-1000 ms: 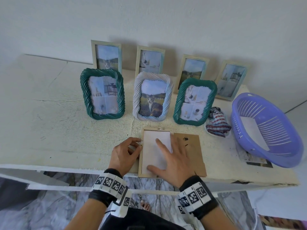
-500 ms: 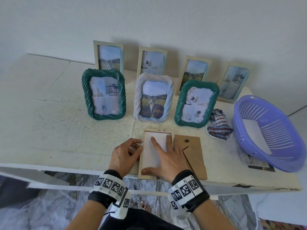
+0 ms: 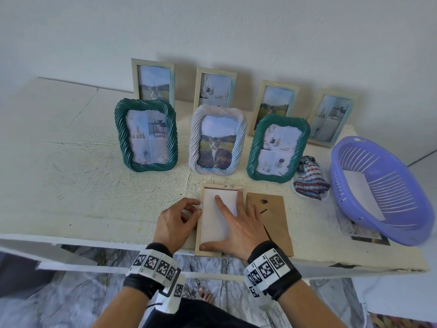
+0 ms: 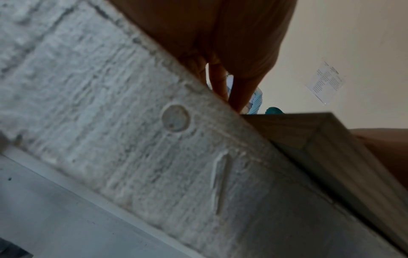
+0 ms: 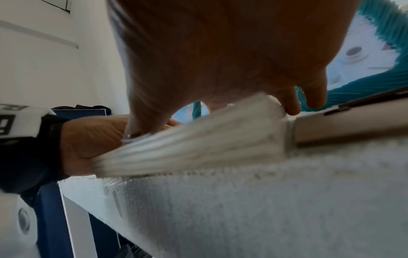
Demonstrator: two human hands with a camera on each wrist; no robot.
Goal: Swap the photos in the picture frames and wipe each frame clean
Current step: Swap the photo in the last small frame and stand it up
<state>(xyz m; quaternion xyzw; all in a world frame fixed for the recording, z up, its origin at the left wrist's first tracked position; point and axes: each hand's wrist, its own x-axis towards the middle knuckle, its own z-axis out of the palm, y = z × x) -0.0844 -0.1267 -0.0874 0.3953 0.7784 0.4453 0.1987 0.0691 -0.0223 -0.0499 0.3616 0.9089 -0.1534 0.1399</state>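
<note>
A light wooden frame [image 3: 199,233] lies face down at the table's front edge, with the white back of a photo [image 3: 212,223] inside it. My right hand [image 3: 236,223] rests flat on that photo with fingers spread. My left hand [image 3: 197,207] is at the frame's left rail, its curled thumb and forefinger pinching the edge. The brown backing board [image 3: 274,218] lies just right of the frame. In the right wrist view the frame's near end [image 5: 198,139] juts over the table edge under my palm. The left wrist view shows my fingers [image 4: 240,94] beside the frame corner [image 4: 320,139].
Two green rope-pattern frames [image 3: 146,138] [image 3: 277,149] and a white one with a cat photo [image 3: 217,139] stand behind. Several slim wooden frames lean on the wall. A striped cloth [image 3: 309,178] and a purple basket [image 3: 378,190] sit at the right, a loose photo [image 3: 364,233] under the basket.
My right hand has slid left, off the backing board and fully onto the photo in the frame. The left hand stays at the frame's left rail.
</note>
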